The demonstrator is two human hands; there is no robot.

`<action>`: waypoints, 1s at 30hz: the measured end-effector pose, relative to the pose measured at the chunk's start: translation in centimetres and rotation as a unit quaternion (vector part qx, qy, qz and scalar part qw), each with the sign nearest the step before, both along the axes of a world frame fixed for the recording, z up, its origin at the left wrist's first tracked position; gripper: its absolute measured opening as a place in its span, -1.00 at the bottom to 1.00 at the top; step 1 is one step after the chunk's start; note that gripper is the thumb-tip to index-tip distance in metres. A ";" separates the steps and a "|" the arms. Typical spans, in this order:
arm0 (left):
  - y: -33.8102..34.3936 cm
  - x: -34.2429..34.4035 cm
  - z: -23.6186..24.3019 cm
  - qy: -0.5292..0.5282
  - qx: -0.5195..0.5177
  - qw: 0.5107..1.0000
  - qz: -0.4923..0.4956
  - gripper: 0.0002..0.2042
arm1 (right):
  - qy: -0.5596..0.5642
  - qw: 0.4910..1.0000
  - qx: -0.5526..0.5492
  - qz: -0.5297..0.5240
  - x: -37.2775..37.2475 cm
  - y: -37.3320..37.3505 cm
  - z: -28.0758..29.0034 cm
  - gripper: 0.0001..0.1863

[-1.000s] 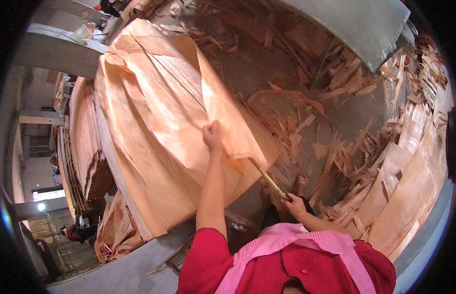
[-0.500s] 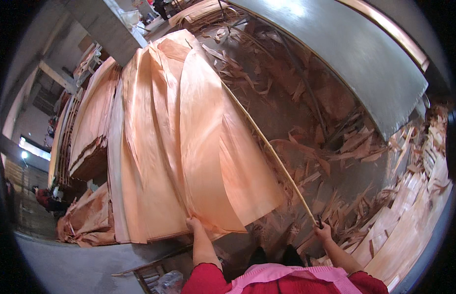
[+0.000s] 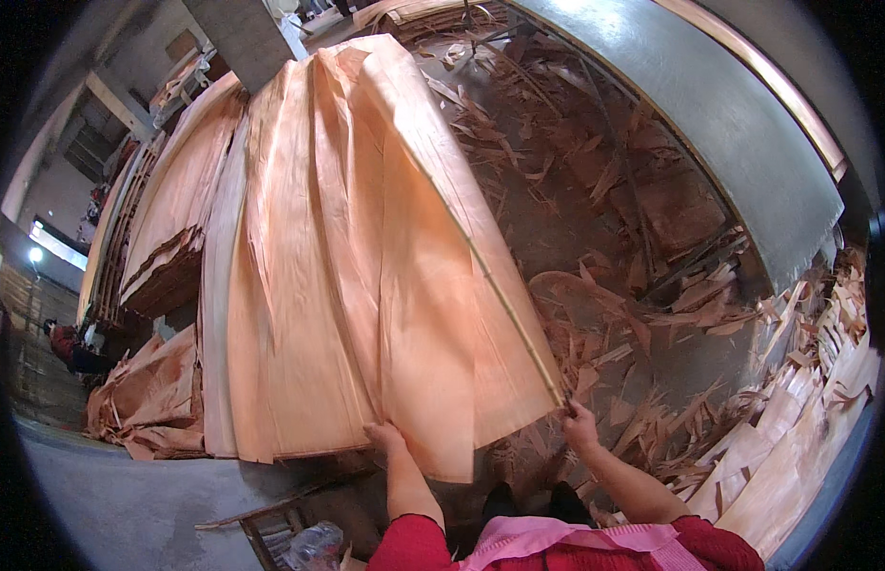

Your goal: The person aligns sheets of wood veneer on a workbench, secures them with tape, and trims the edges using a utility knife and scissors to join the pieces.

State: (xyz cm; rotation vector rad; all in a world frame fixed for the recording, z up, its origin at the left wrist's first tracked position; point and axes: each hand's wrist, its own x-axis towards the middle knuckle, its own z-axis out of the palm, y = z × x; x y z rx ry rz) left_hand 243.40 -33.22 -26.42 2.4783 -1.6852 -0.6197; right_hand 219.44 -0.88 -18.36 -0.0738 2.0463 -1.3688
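A broad pile of thin, peach-coloured wood veneer sheets (image 3: 300,333) spreads out before me, with long folds running away to the far end. My left hand (image 3: 385,438) is closed on the near edge of the veneer, and a loose corner hangs just right of it. In my right hand (image 3: 580,428) is the near end of a long, thin bamboo stick (image 3: 514,319), which has a dark tip by the fingers. The stick slants away up-left across the right part of the top sheet; its far end is hard to make out.
Torn veneer scraps (image 3: 595,314) litter the floor on the right. Beyond them stands a large grey-topped table (image 3: 728,124). More veneer stacks (image 3: 176,209) and a concrete pillar (image 3: 238,38) are at left. A wooden frame (image 3: 262,538) with a plastic bag (image 3: 314,547) lies near my left arm. Another person (image 3: 71,347) is far left.
My right hand has moved left with the stick, which has gone from beside the sheet's right edge to across it. The sheet's right part has shifted and unfolded. My left hand keeps its hold.
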 end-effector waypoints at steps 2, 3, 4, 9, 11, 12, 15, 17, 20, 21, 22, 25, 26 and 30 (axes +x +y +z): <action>-0.1 0.9 -0.6 0.002 -0.011 0.999 0.039 -0.60 | 0.042 0.998 -0.004 0.035 1.9 -1.3 -2.3 -0.75; 0.0 0.6 -0.6 0.012 -0.020 1.000 0.010 -0.60 | 0.047 0.998 0.019 0.043 2.4 -1.8 -1.0 -0.76; 0.2 0.3 -0.7 0.021 -0.028 0.999 -0.020 -0.61 | 0.052 0.996 0.043 0.051 3.1 -1.9 0.4 -0.77; 0.0 1.2 -1.7 0.157 -0.027 0.984 -0.082 -0.68 | -0.068 0.996 0.054 0.002 4.5 0.4 -0.6 -0.83; -0.6 2.7 -2.3 0.246 -0.004 0.953 -0.178 -0.74 | -0.022 0.999 0.043 0.026 5.0 2.6 -4.4 -0.82; -0.4 1.0 -0.9 0.289 -0.062 0.927 -0.233 -0.77 | 0.002 0.999 0.037 0.033 4.9 3.6 -6.0 -0.82; 2.7 -9.5 12.2 0.429 -0.110 0.805 -0.394 -0.83 | -0.020 0.996 0.072 0.038 5.0 5.7 -7.3 -0.63; 4.9 -16.2 18.8 0.480 -0.085 0.738 -0.467 -0.91 | 0.016 0.992 0.094 0.086 5.2 6.1 -6.1 -0.73; 7.1 -27.0 20.4 0.376 -0.249 0.581 -0.677 -0.90 | 0.045 0.988 0.073 0.126 5.5 4.7 -3.6 -0.73; 8.9 -29.8 19.0 0.405 -0.152 0.619 -0.655 -0.87 | 0.051 0.987 0.064 0.139 5.5 4.3 -2.4 -0.70; 10.5 -32.3 16.5 0.320 -0.168 0.628 -0.689 -0.83 | 0.004 0.981 0.101 0.168 5.4 3.9 -0.5 -0.66; 14.0 -34.7 14.4 -0.017 0.038 0.554 -0.832 -0.61 | -0.105 0.988 -0.019 0.112 6.0 4.4 1.8 -0.75; 13.9 -35.0 15.1 -0.016 0.137 0.559 -0.818 -0.50 | -0.129 0.987 -0.012 0.091 5.8 4.8 2.5 -0.78; 11.7 -30.9 17.8 0.174 -0.242 0.823 -0.484 -0.30 | -0.174 0.980 -0.087 0.038 3.2 6.0 7.9 -0.85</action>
